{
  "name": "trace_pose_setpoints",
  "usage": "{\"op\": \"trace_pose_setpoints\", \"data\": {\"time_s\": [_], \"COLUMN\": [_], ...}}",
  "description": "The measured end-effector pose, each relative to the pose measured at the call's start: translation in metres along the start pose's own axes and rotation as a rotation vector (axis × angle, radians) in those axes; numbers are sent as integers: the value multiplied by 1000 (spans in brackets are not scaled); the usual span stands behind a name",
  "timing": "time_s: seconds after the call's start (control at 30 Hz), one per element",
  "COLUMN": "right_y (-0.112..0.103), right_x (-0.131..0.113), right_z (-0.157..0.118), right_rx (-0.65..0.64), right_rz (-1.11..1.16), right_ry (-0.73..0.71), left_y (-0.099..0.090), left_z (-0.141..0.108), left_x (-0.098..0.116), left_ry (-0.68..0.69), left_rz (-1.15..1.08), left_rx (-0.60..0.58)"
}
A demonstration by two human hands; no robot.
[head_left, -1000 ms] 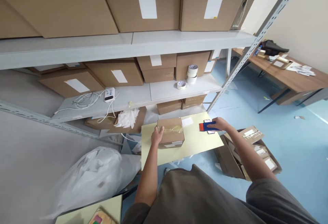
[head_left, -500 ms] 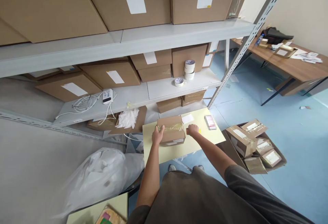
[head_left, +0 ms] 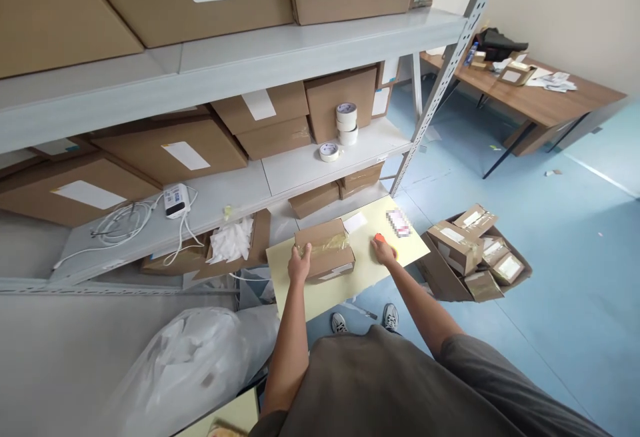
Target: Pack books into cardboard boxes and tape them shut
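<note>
Head view up. Left hand (head_left: 299, 265) status?
— Grip closed on the left end of the taped box (head_left: 330, 262), thumb over the top edge. Box sits on the yellow table (head_left: 360, 267), clear tape across its top, white label (head_left: 336, 271) on the side facing me.
— Right hand (head_left: 384, 250)?
— Clenched round an orange item (head_left: 379, 237), right of the box, not touching it. My hand hides most of it; can't tell which tool.
— Rest, relative to box?
— White paper (head_left: 355, 222) near its far right corner. Pixelated item (head_left: 399, 222) further right, on the table. Shelf (head_left: 295, 169) beyond, with tape rolls (head_left: 347, 123) and a white power strip (head_left: 175, 201). Open carton (head_left: 440, 278) of small boxes on the floor, well to the right.
</note>
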State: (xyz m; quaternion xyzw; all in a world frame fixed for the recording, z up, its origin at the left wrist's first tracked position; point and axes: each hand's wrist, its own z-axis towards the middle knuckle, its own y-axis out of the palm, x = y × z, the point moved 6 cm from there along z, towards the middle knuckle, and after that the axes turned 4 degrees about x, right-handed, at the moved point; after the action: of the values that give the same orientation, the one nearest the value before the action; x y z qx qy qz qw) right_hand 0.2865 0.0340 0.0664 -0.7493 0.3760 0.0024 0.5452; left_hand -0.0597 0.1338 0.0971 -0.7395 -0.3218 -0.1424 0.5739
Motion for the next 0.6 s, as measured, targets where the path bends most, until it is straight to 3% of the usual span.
{"op": "trace_pose_setpoints", "data": {"time_s": [0.07,0.17,0.23,0.33,0.43,0.6], "right_y": [0,5,7,7,15,57], "right_x": [-34,-90,-109,-110,-94,-71], "right_z": [-7,-26,-37,-47,-47,-40], "right_rx": [-6,-127,-160,-158,-135,-153], "right_rz": [146,673,810,888,902,771], "right_ry": [-73,-198,-194,-190,-173,-14], "left_y": [0,-1,-2,1,17,64], "left_z": [1,0,-4,-13,-26,-43], "left_x": [2,2,-3,-15,-33,-70], "left_ry": [-3,4,36,173,313,149], "left_rz": [-2,-22,-69,-261,-503,-515], "left_rx": [-1,15,40,52,-29,-154]}}
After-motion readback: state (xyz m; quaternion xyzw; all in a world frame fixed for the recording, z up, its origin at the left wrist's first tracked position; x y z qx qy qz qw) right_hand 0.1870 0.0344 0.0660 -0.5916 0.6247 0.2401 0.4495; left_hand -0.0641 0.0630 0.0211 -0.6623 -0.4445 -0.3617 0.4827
